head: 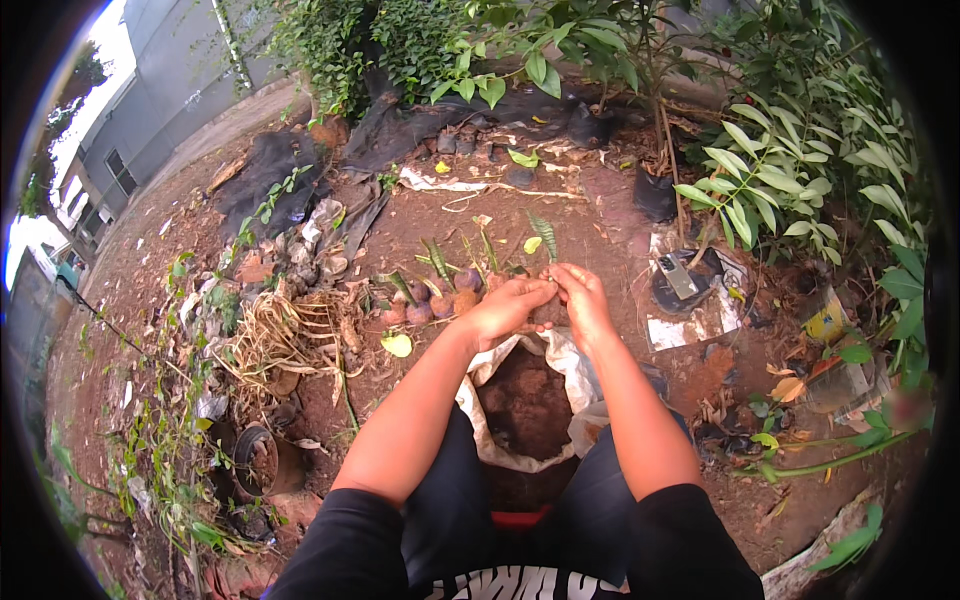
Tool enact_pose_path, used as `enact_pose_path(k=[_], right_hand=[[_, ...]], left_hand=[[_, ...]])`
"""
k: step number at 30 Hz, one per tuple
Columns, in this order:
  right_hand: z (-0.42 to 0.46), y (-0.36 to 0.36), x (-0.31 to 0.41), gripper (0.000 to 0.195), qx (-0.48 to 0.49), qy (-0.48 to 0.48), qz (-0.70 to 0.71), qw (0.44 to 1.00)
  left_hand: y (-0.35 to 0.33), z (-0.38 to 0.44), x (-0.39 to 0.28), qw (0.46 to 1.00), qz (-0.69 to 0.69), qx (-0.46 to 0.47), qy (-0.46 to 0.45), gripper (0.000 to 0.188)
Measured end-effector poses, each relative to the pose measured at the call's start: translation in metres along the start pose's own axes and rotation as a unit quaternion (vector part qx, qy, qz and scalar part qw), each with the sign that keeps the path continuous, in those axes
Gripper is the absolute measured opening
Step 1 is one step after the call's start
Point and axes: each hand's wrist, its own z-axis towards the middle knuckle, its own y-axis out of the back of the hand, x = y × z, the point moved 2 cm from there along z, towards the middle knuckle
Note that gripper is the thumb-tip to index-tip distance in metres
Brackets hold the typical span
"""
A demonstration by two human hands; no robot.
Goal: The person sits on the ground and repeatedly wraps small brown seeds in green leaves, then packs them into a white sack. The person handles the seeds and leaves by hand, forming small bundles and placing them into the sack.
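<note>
My left hand [506, 309] and my right hand [579, 298] meet at the fingertips just beyond an open sack [474, 420] of dark soil [525, 405]. A mottled green leaf cutting [544, 234] rises from the pinched fingers of my right hand; its base is hidden. The left fingertips touch the same spot, and I cannot tell exactly what they grip. Something brown hangs under the hands, partly covered by them. Left of the hands, several small round soil-filled bags [441, 304] stand grouped on the ground, some with upright leaf cuttings [437, 260].
A phone [677, 276] lies on black plastic [675, 300] over a pale sheet [694, 330] at right. Dry straw-like leaves [277, 337] and a plant pot [266, 461] are at left. Black netting [270, 180] and shrubs [780, 165] edge the ground.
</note>
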Motion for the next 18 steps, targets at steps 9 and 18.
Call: enact_pose_path(k=[9,18], right_hand=[[-0.014,-0.009,0.024,0.018,0.025,-0.110,0.081,0.990],[0.006,0.017,0.003,0.023,0.010,-0.017,0.065,0.998]], left_hand=[[-0.015,-0.013,-0.011,0.991,-0.126,0.038,0.034,0.033],[-0.011,0.000,-0.005,0.980,0.183,-0.061,-0.040,0.071]])
